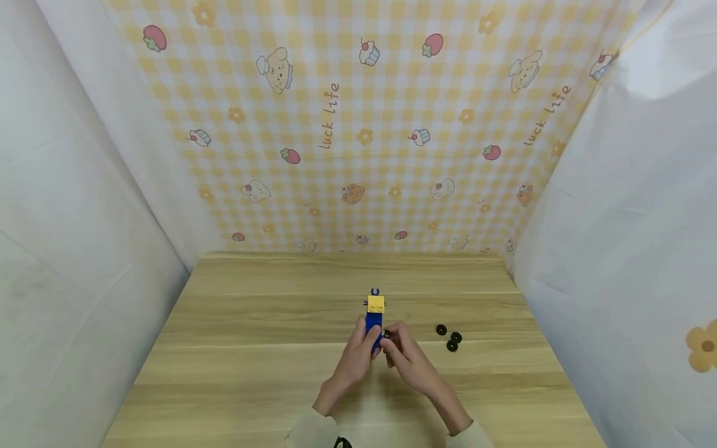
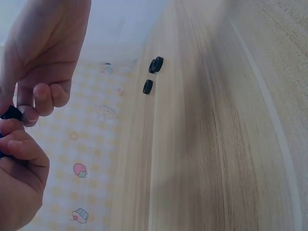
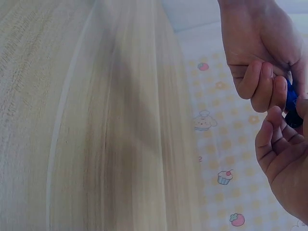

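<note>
Grip the blue-and-yellow brick model steady above the bench in your left hand; right-hand fingers pinch a small black wheel — press it on squarely.

Bright, even light; wrist views perhaps blurred.

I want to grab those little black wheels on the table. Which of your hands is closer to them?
Right. The right hand is beside the black wheels, just to their left. The left hand grips the blue and yellow brick toy, farther away.
</note>
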The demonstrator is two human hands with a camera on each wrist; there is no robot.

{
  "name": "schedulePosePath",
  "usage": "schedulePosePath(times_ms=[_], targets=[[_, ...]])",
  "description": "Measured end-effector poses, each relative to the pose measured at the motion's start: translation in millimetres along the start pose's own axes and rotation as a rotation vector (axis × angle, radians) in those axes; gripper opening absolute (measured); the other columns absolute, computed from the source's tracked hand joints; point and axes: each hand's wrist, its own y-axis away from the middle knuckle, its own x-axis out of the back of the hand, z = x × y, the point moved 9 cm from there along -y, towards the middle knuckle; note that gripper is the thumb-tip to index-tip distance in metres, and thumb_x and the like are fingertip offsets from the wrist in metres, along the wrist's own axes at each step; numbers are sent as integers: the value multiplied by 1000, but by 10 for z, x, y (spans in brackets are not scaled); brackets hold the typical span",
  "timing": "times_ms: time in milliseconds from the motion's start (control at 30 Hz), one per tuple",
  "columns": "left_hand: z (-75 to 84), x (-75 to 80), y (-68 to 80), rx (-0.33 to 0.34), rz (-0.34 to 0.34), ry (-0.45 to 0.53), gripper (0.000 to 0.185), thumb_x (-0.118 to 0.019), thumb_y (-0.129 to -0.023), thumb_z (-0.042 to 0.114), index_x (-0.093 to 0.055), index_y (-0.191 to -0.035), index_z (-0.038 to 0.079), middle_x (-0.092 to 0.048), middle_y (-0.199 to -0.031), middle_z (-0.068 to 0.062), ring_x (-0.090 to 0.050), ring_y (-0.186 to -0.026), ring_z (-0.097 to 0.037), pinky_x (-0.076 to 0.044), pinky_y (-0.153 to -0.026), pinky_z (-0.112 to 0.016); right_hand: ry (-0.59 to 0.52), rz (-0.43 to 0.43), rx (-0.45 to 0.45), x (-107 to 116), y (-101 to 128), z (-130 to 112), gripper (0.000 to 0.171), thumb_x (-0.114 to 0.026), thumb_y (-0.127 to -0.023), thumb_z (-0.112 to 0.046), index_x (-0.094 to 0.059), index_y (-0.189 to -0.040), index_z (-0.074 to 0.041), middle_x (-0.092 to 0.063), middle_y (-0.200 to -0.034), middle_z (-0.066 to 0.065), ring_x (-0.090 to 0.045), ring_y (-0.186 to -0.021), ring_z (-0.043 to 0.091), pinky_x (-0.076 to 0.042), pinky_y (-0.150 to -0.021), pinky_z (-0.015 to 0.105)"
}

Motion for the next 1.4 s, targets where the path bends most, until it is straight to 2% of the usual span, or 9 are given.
schedulePosePath(times_ms=[233,433,567,767,933,1033,1133,1267,1400], targets=[[17,-17,27,-37,15,-2,22,-29,-99,24,-34,-106,4,-43,-73,-8,-43,-61,-24,-37,-53,-21,-72,-53,11,-27,39,-260,19,-33,-98,-19,-32,-113,-8,-47,-78,18,-45,-60,26,-41,-50,26],[52,-44,70,-70,17,-52,22,-28,-99,23,-35,-108,4,-43,-73,-7,-43,-59,-18,-37,-49,-20,-82,-81,-3,-70,75,-360,18,-31,-98,-19,-32,-112,-8,-51,-84,9,-44,-58,26,-41,-48,23],[-27,-15,70,-50,32,-47,22,-29,-99,23,-37,-108,5,-43,-73,-4,-43,-58,-15,-37,-49,-21,-123,-86,-4,-105,73,-353,18,-31,-98,-20,-32,-111,-7,-52,-83,5,-44,-57,22,-40,-47,22],[-311,-29,43,48,-31,-68,18,-34,-98,24,-39,-109,11,-47,-72,-3,-46,-59,-14,-39,-50,-25,-68,-35,-33,-80,128,-95,18,-36,-97,-24,-37,-111,-13,-54,-79,8,-48,-57,22,-41,-45,26],[-406,-40,84,94,-67,-67,24,-41,-95,25,-41,-116,15,-55,-71,-13,-49,-55,-10,-42,-48,-28,-62,-12,-72,-85,186,141,20,-37,-96,-29,-39,-113,-17,-54,-80,19,-50,-59,27,-43,-48,27],[-397,-19,102,83,-62,-113,25,-44,-94,30,-43,-115,17,-60,-72,-17,-51,-54,-8,-44,-48,-26,-66,0,-83,-77,204,181,21,-36,-97,-30,-40,-114,-19,-55,-83,21,-51,-62,31,-44,-49,29],[-371,-6,106,61,-58,-142,24,-46,-93,32,-46,-113,19,-61,-74,-17,-53,-56,-9,-46,-49,-28,-68,10,-101,-66,214,206,22,-36,-96,-32,-41,-115,-21,-56,-85,20,-52,-62,27,-46,-51,31],[-339,8,102,26,-51,-196,24,-46,-93,35,-47,-112,20,-59,-78,-8,-55,-61,-16,-46,-51,-26,-75,15,-99,-57,219,232,25,-37,-96,-32,-43,-117,-20,-56,-88,22,-54,-64,19,-47,-54,33],[-330,40,92,6,-25,-249,27,-45,-93,36,-49,-114,20,-60,-90,1,-60,-73,-20,-48,-57,-23,-91,18,-102,-50,222,259,27,-35,-97,-31,-44,-120,-21,-54,-91,24,-55,-66,18,-48,-57,34]])
